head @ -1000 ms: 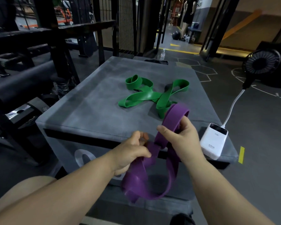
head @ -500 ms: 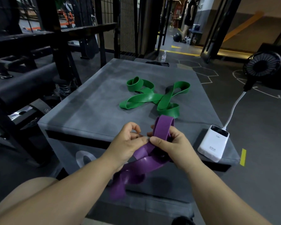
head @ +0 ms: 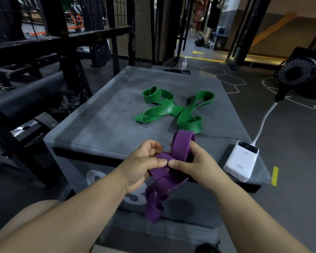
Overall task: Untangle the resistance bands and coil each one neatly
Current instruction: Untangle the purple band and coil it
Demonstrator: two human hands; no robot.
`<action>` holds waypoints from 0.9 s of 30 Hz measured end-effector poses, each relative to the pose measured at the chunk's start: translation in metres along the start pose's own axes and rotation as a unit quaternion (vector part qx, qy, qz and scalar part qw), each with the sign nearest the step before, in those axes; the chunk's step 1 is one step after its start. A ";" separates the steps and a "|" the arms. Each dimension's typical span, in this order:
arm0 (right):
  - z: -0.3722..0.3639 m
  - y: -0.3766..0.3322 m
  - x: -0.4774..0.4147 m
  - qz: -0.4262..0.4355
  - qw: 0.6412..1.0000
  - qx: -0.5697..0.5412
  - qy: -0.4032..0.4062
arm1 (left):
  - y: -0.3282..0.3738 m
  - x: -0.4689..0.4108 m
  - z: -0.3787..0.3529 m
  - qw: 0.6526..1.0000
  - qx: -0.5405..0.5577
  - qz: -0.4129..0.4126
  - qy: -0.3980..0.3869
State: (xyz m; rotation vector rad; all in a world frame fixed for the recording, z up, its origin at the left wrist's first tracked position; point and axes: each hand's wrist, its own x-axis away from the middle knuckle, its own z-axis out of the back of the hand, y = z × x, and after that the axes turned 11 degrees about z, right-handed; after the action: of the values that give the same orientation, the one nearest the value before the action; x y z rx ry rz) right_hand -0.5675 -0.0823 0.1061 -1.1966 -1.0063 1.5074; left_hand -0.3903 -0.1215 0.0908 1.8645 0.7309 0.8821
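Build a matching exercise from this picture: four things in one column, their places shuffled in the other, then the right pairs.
1 purple band
2 green band
3 white power bank
4 water bottle

A on the floor beyond the grey box
B held by left hand and right hand
C lying tangled on the box top
D on the box's near right corner

Pairs: 1-B, 2-C, 3-D, 4-A

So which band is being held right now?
The purple band: both hands grip it in front of the box, while the green band lies untouched on top.
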 end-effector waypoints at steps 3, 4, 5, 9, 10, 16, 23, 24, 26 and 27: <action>-0.001 0.002 0.001 0.006 0.999 0.046 0.007 | 0.002 -0.001 -0.001 1.000 -0.010 0.008 0.018; -0.002 0.002 0.002 0.007 0.999 0.051 0.013 | 0.002 -0.001 0.000 0.999 -0.017 0.017 0.028; -0.003 0.002 0.003 0.008 0.998 0.048 0.027 | 0.002 -0.003 0.001 0.998 -0.033 0.030 0.038; -0.003 0.001 0.004 0.019 0.994 0.044 0.096 | -0.003 -0.003 -0.001 0.989 -0.106 0.082 0.065; -0.003 0.001 0.004 0.022 0.993 0.054 0.105 | -0.004 -0.003 -0.003 0.989 -0.105 0.077 0.070; -0.001 -0.001 0.002 0.017 0.989 0.085 0.124 | 0.003 -0.003 -0.006 0.987 -0.095 0.068 0.113; 0.010 0.001 -0.003 0.004 0.982 0.095 0.163 | 0.008 -0.003 0.000 0.991 -0.012 0.088 0.104; 0.013 0.001 -0.004 0.002 0.981 0.094 0.168 | 0.010 -0.003 0.001 0.992 0.030 0.093 0.085; 0.019 0.002 -0.004 -0.002 0.980 0.113 0.163 | 0.015 -0.003 0.005 0.988 0.106 0.096 0.056; 0.020 0.003 -0.003 0.002 0.979 0.140 0.151 | 0.018 -0.003 0.006 0.985 0.141 0.091 0.044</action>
State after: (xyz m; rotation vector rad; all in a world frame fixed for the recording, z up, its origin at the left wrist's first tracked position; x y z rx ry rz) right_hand -0.5872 -0.0869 0.1081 -1.1786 -0.5693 1.3669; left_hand -0.3848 -0.1343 0.1040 2.1821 0.7809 1.0257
